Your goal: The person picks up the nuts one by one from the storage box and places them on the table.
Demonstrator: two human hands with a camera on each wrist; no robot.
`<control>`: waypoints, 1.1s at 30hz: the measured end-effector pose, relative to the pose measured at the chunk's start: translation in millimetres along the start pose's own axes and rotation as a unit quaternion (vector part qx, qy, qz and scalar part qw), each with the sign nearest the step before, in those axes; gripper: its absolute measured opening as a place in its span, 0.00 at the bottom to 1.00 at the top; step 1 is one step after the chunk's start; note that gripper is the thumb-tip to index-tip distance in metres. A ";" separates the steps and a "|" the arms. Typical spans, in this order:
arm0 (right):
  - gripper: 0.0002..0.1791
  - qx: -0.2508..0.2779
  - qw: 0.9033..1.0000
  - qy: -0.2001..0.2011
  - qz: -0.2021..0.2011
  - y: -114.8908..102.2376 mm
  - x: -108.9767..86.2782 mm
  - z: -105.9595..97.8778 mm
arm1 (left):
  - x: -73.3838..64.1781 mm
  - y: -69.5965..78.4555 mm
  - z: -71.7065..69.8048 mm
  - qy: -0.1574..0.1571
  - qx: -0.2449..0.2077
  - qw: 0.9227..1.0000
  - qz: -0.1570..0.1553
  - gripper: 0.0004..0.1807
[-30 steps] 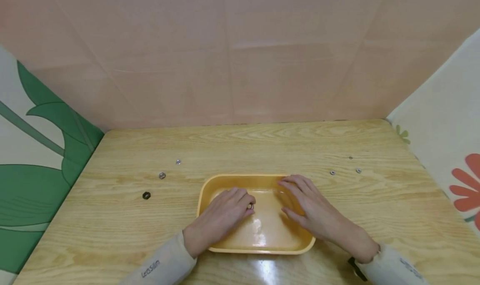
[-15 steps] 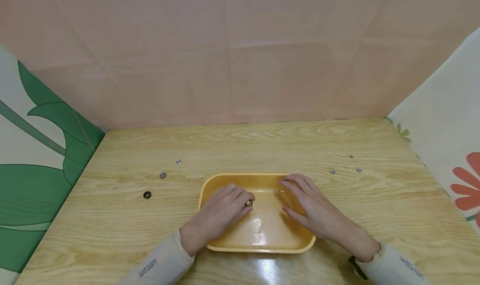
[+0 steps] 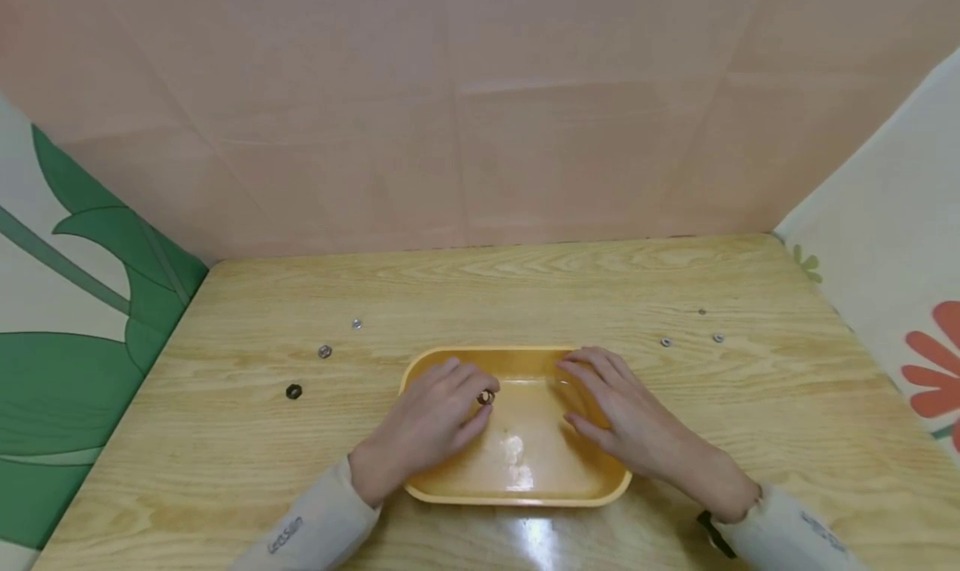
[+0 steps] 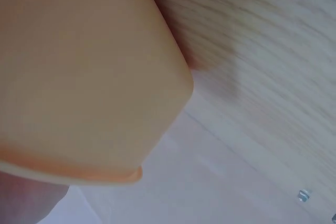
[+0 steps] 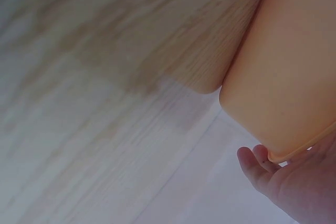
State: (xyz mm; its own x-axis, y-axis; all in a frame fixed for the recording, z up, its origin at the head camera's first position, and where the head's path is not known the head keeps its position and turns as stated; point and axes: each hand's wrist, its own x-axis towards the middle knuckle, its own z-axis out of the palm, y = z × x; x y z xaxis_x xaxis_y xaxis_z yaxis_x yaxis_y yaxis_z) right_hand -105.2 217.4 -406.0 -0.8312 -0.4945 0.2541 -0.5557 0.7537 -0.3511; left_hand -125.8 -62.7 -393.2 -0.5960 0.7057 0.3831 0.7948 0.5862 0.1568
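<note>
A yellow, round-cornered plastic tray [image 3: 517, 502] sits at the near middle of the table. Over its left half, my left hand [image 3: 429, 417] pinches a small metal nut [image 3: 486, 397] between thumb and fingers, hole facing right. My right hand [image 3: 626, 417] reaches over the right rim, fingers spread and loosely bent, holding nothing visible. In the left wrist view the tray's outer wall [image 4: 89, 77] covers most of my hand [image 4: 26, 200]. From the right wrist, fingertips [image 5: 245, 158] of my right hand show beyond the tray's rim.
Left of the tray lie a black nut [image 3: 293, 392], a grey nut [image 3: 325, 351] and a smaller silver nut [image 3: 357, 324]. Toward the right are two small silver nuts [image 3: 666, 342] [image 3: 718, 338] and a tinier one [image 3: 702, 311]. Printed cloth walls enclose the wooden table [image 3: 480, 292].
My left hand has shifted slightly left and away from me with the nut, whose hole now shows more fully. My right hand and the tray have stayed nearly still.
</note>
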 end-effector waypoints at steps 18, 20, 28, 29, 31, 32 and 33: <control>0.35 -0.002 1.000 0.016 -0.020 -0.8 0.1 0.9 | -5.1 -15.3 -18.1 0.023 0.022 0.999 -0.028 0.11; 0.35 -0.001 1.000 0.016 -0.019 -1.4 0.1 0.5 | -6.2 -19.3 -20.2 0.030 0.024 0.999 -0.030 0.11; 0.35 0.000 1.000 0.011 -0.016 -2.2 0.3 -0.3 | -11.8 -35.3 -30.4 0.044 0.042 0.997 -0.045 0.12; 0.35 -0.001 1.000 0.011 -0.017 -2.3 0.1 -0.3 | -12.4 -37.4 -31.8 0.046 0.045 0.997 -0.046 0.12; 0.35 -0.004 1.000 0.013 -0.020 -2.2 0.0 0.2 | -13.4 -41.4 -34.9 0.047 0.049 0.997 -0.048 0.11; 0.35 -0.005 1.000 0.014 -0.020 -2.0 -0.1 0.4 | -14.1 -43.4 -36.1 0.047 0.051 0.996 -0.050 0.11; 0.35 -0.007 1.000 0.014 -0.021 -1.8 -0.1 0.7 | -14.9 -45.4 -37.0 0.046 0.054 0.996 -0.054 0.11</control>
State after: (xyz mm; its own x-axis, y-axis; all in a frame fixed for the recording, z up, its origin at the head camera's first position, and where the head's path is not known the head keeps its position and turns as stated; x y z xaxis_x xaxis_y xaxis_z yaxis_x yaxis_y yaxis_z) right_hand -104.2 215.8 -406.1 -0.8066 -0.5133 0.2931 -0.5891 0.7388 -0.3274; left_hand -148.8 -114.5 -372.3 -0.6605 0.5994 0.4522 0.7070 0.6993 0.1055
